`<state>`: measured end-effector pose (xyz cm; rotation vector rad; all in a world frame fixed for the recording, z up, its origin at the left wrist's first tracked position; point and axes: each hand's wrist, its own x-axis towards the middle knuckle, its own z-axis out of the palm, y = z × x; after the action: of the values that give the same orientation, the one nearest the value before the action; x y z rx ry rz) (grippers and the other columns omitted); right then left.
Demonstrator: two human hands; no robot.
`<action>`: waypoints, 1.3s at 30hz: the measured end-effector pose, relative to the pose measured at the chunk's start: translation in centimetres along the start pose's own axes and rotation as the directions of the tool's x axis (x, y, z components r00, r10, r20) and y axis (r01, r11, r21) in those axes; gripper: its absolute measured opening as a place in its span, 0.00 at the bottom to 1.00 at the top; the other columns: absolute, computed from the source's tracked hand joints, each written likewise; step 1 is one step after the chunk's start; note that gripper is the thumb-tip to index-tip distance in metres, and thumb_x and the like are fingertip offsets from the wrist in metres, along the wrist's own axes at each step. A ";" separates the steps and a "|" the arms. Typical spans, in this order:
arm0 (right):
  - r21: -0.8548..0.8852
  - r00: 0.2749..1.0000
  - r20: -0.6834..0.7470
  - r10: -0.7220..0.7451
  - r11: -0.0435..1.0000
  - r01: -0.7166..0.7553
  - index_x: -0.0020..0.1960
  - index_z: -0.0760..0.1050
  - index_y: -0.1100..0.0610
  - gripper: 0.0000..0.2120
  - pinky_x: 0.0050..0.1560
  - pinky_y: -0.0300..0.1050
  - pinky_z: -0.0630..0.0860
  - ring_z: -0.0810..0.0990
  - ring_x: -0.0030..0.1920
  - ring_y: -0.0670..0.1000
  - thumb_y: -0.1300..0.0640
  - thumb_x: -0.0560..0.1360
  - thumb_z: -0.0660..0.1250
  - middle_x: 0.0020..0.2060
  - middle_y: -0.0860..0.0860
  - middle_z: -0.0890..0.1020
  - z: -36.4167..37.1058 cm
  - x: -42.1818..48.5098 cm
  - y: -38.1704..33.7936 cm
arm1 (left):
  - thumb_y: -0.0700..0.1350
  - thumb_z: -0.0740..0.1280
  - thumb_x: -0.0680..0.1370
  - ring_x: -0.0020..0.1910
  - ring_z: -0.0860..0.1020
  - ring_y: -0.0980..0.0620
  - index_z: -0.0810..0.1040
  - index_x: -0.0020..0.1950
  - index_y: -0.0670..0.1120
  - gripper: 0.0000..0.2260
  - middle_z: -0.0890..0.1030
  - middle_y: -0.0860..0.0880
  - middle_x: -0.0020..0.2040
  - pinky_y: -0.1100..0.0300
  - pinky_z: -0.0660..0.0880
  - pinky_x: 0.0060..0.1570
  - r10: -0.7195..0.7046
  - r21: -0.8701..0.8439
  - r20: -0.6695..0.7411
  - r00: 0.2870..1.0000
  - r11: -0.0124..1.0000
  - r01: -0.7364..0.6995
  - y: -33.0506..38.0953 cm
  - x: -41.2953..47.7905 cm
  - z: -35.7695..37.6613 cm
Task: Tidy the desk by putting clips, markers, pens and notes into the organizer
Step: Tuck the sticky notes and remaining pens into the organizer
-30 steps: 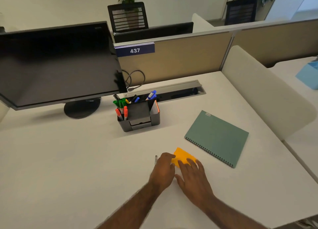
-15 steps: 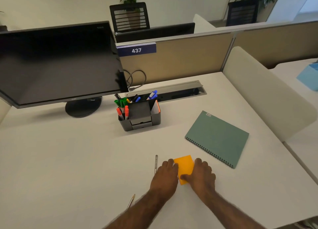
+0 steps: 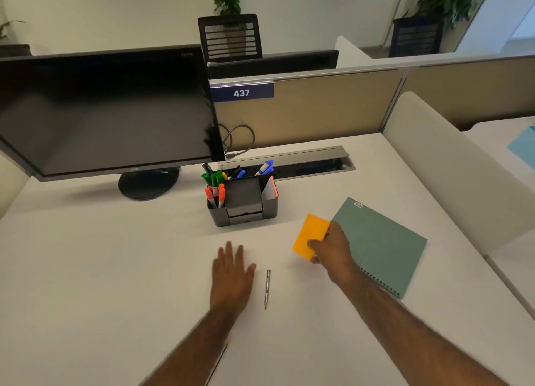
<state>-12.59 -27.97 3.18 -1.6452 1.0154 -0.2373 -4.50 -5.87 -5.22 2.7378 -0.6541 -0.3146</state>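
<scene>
Right hand (image 3: 333, 251) pinches the square orange sticky-note pad (image 3: 309, 235) by its near edge, raised off the white desk (image 3: 86, 269) and tilted, likely bound for the dark grey desk organizer (image 3: 246, 203) just beyond. Left hand (image 3: 231, 272) lies flat, fingers spread, holding nothing, beside a thin grey pencil (image 3: 267, 289).

Orange notes (image 3: 310, 235); teal notebook (image 3: 385, 240); black organizer (image 3: 246, 209); green, red, blue markers (image 3: 214, 187)

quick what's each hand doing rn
Left hand: open, fingers straight, holding nothing.
Right hand: gripping the square orange paper sticky-note pad.
</scene>
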 end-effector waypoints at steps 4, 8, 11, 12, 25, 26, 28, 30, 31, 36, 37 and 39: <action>0.070 0.990 -0.065 -0.121 0.990 0.126 0.65 0.67 0.57 0.19 0.29 0.43 0.80 0.78 0.50 0.56 0.64 0.76 0.67 0.55 0.52 0.73 2.0 2.6 -5.4 | 0.63 0.44 0.82 0.78 0.33 0.47 0.37 0.80 0.51 0.31 0.34 0.48 0.80 0.48 0.38 0.78 -0.015 0.063 0.036 0.999 0.998 0.013 -2.8 0.0 0.9; 0.034 0.956 -0.146 -0.254 0.964 0.262 0.47 0.72 0.59 0.03 0.32 0.48 0.81 0.80 0.41 0.55 0.60 0.78 0.64 0.42 0.57 0.78 5.0 4.7 -9.2 | 0.63 0.43 0.82 0.78 0.32 0.49 0.36 0.80 0.53 0.31 0.33 0.49 0.80 0.48 0.37 0.78 0.017 0.092 -0.010 1.000 0.996 -0.016 -3.5 -0.3 1.6; 0.015 0.951 -0.157 -0.267 0.962 0.272 0.42 0.72 0.58 0.05 0.31 0.40 0.73 0.75 0.35 0.48 0.60 0.77 0.66 0.34 0.50 0.75 7.4 6.2 -10.3 | 0.63 0.43 0.82 0.78 0.32 0.49 0.37 0.80 0.53 0.31 0.33 0.50 0.80 0.48 0.38 0.78 0.017 0.099 -0.018 1.000 0.995 -0.015 -3.5 -0.3 1.7; 0.009 0.955 -0.165 -0.248 0.968 0.253 0.41 0.71 0.57 0.06 0.30 0.37 0.70 0.74 0.34 0.47 0.61 0.76 0.67 0.33 0.48 0.74 8.1 6.7 -10.5 | 0.63 0.43 0.82 0.78 0.31 0.50 0.36 0.80 0.53 0.31 0.32 0.50 0.80 0.48 0.38 0.78 0.016 0.101 -0.018 1.000 0.995 -0.014 -3.5 -0.2 1.7; -0.075 0.965 -0.201 -0.169 0.985 0.157 0.50 0.70 0.55 0.09 0.34 0.40 0.72 0.76 0.39 0.50 0.56 0.77 0.70 0.43 0.50 0.75 11.5 9.4 -9.1 | 0.63 0.42 0.82 0.78 0.32 0.50 0.37 0.80 0.54 0.30 0.33 0.50 0.80 0.48 0.40 0.78 0.016 0.099 -0.039 0.999 0.995 -0.013 -3.9 -0.2 2.1; -0.079 0.967 -0.194 -0.167 0.985 0.154 0.50 0.70 0.55 0.09 0.32 0.38 0.71 0.76 0.37 0.49 0.55 0.77 0.70 0.43 0.50 0.75 11.6 9.5 -8.9 | 0.63 0.42 0.82 0.78 0.32 0.50 0.36 0.80 0.54 0.30 0.33 0.50 0.80 0.48 0.40 0.78 0.017 0.101 -0.038 0.999 0.995 -0.013 -3.9 -0.2 2.1; -0.098 0.972 -0.175 -0.158 0.985 0.142 0.50 0.71 0.55 0.09 0.31 0.36 0.69 0.75 0.36 0.48 0.54 0.76 0.70 0.43 0.50 0.76 11.7 9.7 -8.7 | 0.64 0.41 0.82 0.78 0.32 0.50 0.36 0.80 0.54 0.30 0.32 0.51 0.80 0.48 0.40 0.78 0.014 0.104 -0.037 0.999 0.995 -0.010 -3.9 -0.2 2.2; -0.155 0.980 -0.150 -0.132 0.982 0.109 0.54 0.73 0.58 0.12 0.33 0.39 0.71 0.77 0.40 0.50 0.52 0.76 0.70 0.44 0.52 0.77 11.7 9.8 -8.6 | 0.64 0.41 0.82 0.78 0.32 0.50 0.36 0.80 0.54 0.30 0.32 0.51 0.80 0.48 0.40 0.78 0.013 0.104 -0.040 0.999 0.995 -0.009 -3.9 -0.1 2.2; -0.185 0.983 -0.140 -0.115 0.979 0.088 0.55 0.74 0.59 0.15 0.34 0.41 0.71 0.77 0.41 0.50 0.50 0.76 0.70 0.45 0.53 0.78 11.6 9.9 -8.5 | 0.64 0.41 0.82 0.78 0.32 0.50 0.36 0.80 0.54 0.30 0.33 0.51 0.80 0.48 0.40 0.78 0.014 0.102 -0.042 0.999 0.995 -0.010 -3.9 -0.1 2.2; -0.237 0.992 -0.107 -0.068 0.971 0.041 0.57 0.75 0.59 0.17 0.33 0.40 0.69 0.78 0.41 0.52 0.48 0.76 0.70 0.49 0.56 0.81 11.3 10.1 -8.0 | 0.64 0.42 0.82 0.78 0.33 0.50 0.36 0.80 0.55 0.30 0.34 0.51 0.80 0.48 0.41 0.78 0.015 0.096 -0.047 0.999 0.995 -0.011 -4.1 0.0 2.4; -0.258 0.993 -0.100 -0.059 0.966 0.031 0.57 0.74 0.59 0.19 0.34 0.42 0.70 0.78 0.42 0.52 0.47 0.75 0.71 0.50 0.56 0.80 11.2 10.0 -8.0 | 0.64 0.42 0.82 0.78 0.33 0.50 0.36 0.80 0.55 0.30 0.34 0.51 0.80 0.48 0.41 0.78 0.014 0.092 -0.047 0.999 0.996 -0.010 -4.2 0.0 2.4; -0.300 0.993 -0.109 -0.048 0.954 0.013 0.57 0.73 0.59 0.23 0.36 0.44 0.70 0.78 0.43 0.52 0.44 0.72 0.73 0.50 0.55 0.78 10.9 9.5 -7.7 | 0.64 0.41 0.81 0.78 0.33 0.50 0.36 0.80 0.55 0.30 0.34 0.51 0.80 0.48 0.40 0.78 0.013 0.085 -0.045 0.999 0.996 -0.009 -4.2 0.0 2.5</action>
<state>3.79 -27.12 2.87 -1.9409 1.1568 -0.2078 -3.53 -2.89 -8.97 2.8117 -0.6849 -0.2259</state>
